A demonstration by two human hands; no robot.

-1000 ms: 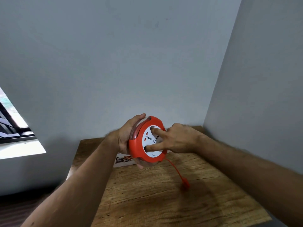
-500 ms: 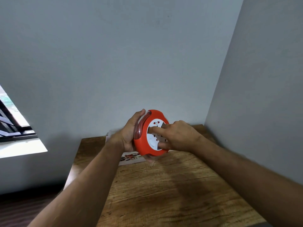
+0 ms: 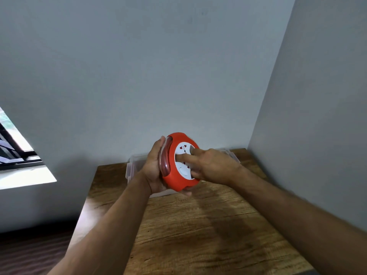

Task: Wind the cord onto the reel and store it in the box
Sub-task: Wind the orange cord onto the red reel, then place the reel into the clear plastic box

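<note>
A round orange cord reel with a white socket face is held upright above the far part of the wooden table. My left hand grips its back and rim. My right hand rests on the white face, with fingers pressed into the hub. Red cord shows wound inside the reel's clear rim. No loose cord hangs below the reel. A clear plastic box stands behind the reel against the wall, mostly hidden by my hands.
The table sits in a corner, with grey walls at the back and the right. A window is at the left, and dark floor lies below it.
The hanging red cord and its plug, seen below the reel a second ago, have gone from sight. The reel rose and moved toward the box, and my right fingers turned on the hub.
</note>
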